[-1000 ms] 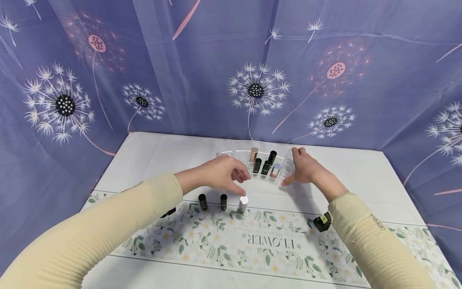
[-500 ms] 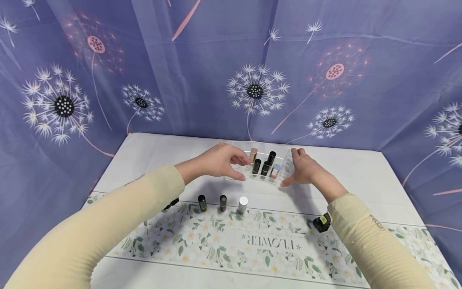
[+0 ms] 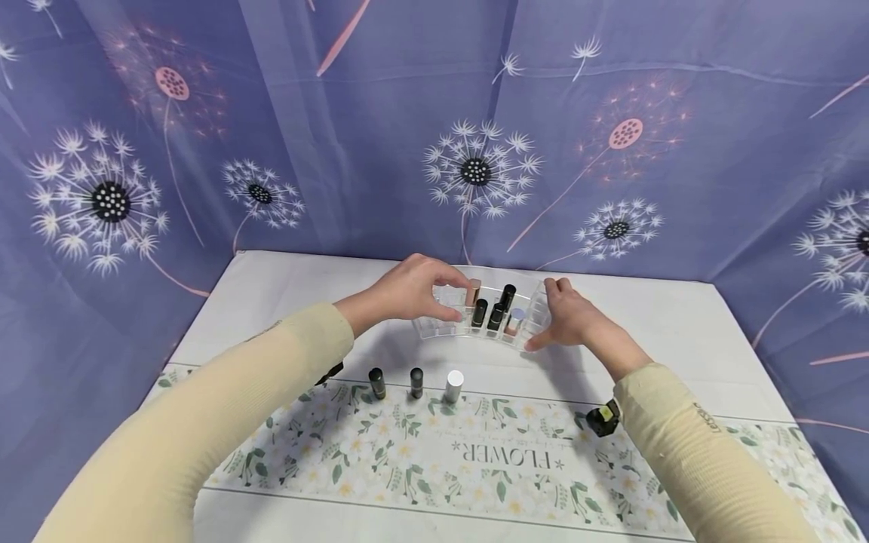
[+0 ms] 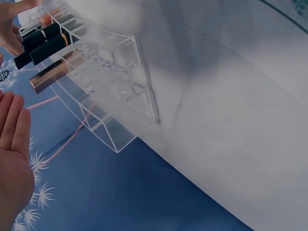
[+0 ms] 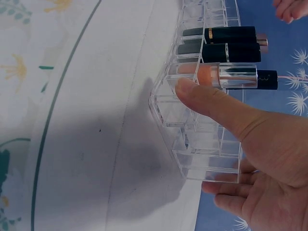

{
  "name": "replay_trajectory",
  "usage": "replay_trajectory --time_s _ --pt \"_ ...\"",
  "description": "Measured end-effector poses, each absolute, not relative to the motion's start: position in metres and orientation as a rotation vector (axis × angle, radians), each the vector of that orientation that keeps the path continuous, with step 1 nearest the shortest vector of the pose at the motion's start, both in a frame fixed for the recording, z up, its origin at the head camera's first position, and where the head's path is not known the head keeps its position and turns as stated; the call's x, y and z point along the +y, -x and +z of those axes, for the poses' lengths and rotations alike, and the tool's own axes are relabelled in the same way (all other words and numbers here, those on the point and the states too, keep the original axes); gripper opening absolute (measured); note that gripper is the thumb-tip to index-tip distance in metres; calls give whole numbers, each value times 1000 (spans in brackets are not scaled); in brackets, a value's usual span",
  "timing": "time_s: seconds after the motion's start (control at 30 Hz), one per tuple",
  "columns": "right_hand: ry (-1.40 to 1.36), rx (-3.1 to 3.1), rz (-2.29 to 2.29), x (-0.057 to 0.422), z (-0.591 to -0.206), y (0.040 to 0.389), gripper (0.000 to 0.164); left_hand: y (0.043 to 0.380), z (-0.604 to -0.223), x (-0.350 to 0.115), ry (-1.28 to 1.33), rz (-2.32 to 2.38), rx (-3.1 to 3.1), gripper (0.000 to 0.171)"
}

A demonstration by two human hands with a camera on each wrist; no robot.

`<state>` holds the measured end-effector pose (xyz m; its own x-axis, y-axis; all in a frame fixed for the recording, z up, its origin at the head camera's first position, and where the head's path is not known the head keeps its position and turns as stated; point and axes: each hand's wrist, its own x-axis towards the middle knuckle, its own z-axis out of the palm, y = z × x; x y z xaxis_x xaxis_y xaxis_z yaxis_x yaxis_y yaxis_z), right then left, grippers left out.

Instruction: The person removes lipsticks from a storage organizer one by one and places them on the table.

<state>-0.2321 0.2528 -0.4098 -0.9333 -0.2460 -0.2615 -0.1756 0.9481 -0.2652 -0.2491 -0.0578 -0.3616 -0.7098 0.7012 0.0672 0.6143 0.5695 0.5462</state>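
A clear, curved, compartmented lipstick organizer (image 3: pixel 536 311) stands at the back of the table. My right hand (image 3: pixel 573 315) grips its right end, thumb (image 5: pixel 207 98) in front and fingers behind. My left hand (image 3: pixel 417 290) hovers over the organizer's left part, fingers spread from the thumb; in the left wrist view those fingers (image 4: pixel 20 132) are straight and hold nothing. Close to its fingertips in the head view is a rose-gold lipstick (image 4: pixel 49 77). Black lipsticks (image 3: pixel 480 312) and a peach tube with a clear cap (image 5: pixel 238 76) also sit upright in the organizer.
On the table stand two black lipsticks (image 3: pixel 377 383) (image 3: pixel 417 382) and a silver one (image 3: pixel 453 386). A black object with a yellow-green patch (image 3: pixel 603 419) lies by the right sleeve. Another dark object (image 3: pixel 329 373) is partly behind the left sleeve. A blue dandelion curtain (image 3: pixel 380 151) backs the table.
My left hand has moved up and back, from above the silver lipstick to over the organizer's left part. The right hand keeps its grip on the right end.
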Motion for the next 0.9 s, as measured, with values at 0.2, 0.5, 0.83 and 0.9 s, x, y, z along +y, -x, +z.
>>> replay_trajectory --time_s 0.2,0.5,0.83,0.9 --pt "296 2802 -341 252 -410 232 134 256 -370 -58 -1145 844 2677 49" --pt "292 2799 -345 253 -410 232 134 267 -385 -54 -1171 780 2744 52" --pt "309 2804 -348 253 -412 233 133 276 -394 -51 -1177 788 2781 55" --pt "307 2806 -348 254 -412 234 133 278 -396 -51 -1184 788 2782 55"
